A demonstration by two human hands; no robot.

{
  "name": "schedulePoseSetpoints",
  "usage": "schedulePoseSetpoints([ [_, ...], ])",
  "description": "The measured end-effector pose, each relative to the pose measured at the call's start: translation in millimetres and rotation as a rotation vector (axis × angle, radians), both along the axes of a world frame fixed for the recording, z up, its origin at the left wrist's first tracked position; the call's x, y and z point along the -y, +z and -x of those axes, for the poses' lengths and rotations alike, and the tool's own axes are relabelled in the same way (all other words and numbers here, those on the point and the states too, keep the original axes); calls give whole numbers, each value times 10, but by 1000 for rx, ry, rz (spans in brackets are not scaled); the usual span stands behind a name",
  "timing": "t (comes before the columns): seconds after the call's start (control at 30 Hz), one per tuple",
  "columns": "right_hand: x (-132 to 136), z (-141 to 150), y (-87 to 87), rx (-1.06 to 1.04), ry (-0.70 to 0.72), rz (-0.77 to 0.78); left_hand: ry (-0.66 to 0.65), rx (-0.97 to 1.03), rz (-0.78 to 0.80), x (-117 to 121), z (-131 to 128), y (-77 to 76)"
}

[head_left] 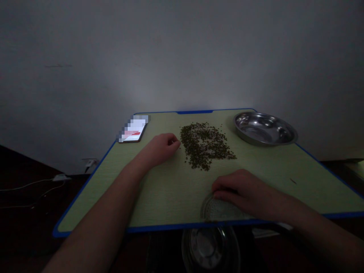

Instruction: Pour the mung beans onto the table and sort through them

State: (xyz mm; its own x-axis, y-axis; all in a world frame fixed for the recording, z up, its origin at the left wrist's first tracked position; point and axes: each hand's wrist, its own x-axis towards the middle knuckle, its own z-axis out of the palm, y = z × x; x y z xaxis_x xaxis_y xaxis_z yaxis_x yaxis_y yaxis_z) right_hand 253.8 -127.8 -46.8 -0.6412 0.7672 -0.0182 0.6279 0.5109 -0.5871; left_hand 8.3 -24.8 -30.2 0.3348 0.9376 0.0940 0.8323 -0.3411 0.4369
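That head-worn camera, near, above and behind the fingers (pixel 223 181), looks forward and down across the worktop (pixel 162 193) toward the wall (pixel 182 57).

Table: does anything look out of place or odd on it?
Yes: a thin dark sliver lies alone on the right of the table, apart from the grains and unlike them in shape. I can't tell what it is.

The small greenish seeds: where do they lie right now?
In the head view, the seeds lie spread mid-table, just right of the left hand and left of the shiny metal bowl.
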Motion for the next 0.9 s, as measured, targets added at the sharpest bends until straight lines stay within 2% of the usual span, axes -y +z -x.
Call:
schedulePoseSetpoints([
  [0.9, 15, -17, 9, -57, -6, 56, 14, 15, -4, 9, 6, 12],
])
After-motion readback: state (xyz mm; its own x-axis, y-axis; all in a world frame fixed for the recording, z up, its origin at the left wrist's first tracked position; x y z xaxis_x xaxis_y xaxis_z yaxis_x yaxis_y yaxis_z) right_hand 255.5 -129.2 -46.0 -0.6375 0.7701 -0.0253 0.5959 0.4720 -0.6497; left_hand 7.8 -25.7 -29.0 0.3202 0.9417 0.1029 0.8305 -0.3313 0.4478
